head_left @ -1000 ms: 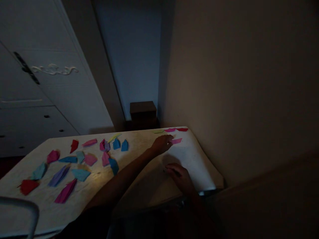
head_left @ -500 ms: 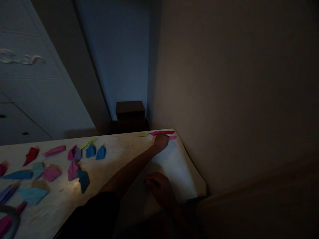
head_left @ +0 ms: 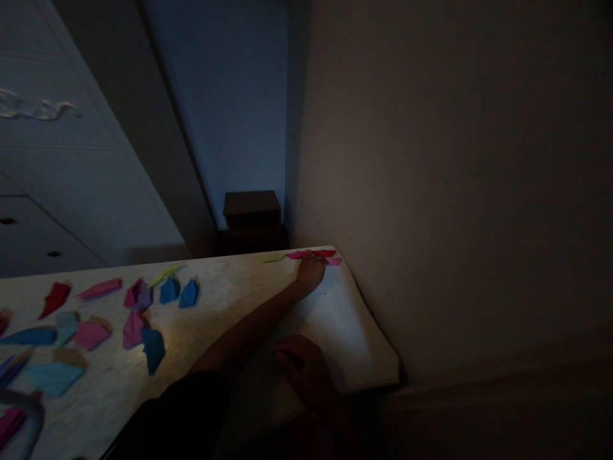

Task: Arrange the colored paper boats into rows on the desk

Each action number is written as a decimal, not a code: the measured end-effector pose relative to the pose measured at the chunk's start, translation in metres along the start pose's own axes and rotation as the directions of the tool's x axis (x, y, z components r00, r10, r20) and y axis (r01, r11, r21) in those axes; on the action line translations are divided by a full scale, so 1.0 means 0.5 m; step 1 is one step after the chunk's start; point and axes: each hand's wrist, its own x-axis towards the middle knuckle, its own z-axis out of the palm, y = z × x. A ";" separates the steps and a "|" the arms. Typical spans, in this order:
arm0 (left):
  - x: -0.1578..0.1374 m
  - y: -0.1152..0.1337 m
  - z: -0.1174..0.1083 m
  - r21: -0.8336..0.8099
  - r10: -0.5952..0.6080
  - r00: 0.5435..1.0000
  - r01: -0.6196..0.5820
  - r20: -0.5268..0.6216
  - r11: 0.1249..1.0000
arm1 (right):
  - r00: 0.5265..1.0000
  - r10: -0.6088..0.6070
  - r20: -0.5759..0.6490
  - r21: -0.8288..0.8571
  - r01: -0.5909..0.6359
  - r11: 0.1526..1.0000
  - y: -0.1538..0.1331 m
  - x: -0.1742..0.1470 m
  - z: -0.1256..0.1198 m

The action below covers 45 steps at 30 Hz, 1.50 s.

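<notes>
My left hand (head_left: 310,273) reaches across to the far right corner of the pale table. Its fingers are closed down at a pink folded paper (head_left: 334,261), partly covering it. Touching or just behind the fingers lie a red folded paper (head_left: 326,253) and a magenta folded paper (head_left: 297,255). A yellow-green folded paper (head_left: 273,258) lies left of these. Nearer me, my right hand (head_left: 306,370) hovers over or rests at the front edge, fingers curled in with the thumb. Nothing shows in it, though the light is dim.
Several coloured folded papers lie spread over the table's (head_left: 225,281) left side, among them a blue one (head_left: 189,293) and a red one (head_left: 55,299). A curved grey bar (head_left: 36,418) is at the lower left. A wall (head_left: 431,191) borders the right; a brown box (head_left: 252,204) stands beyond.
The view has shifted slightly, so the papers on the left sit a little further left. My left hand stays at the corner papers; my right hand has hardly moved.
</notes>
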 end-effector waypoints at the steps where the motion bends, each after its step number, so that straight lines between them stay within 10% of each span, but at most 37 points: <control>1: 0.000 0.001 0.001 0.002 -0.003 1.000 0.003 -0.003 1.000 | 1.000 0.002 0.002 0.002 -0.002 1.000 0.000 -0.001 0.000; 45: 0.029 0.033 0.005 0.031 -0.003 0.990 0.008 -0.144 0.999 | 0.999 0.015 0.031 0.008 -0.015 1.000 0.004 -0.010 0.004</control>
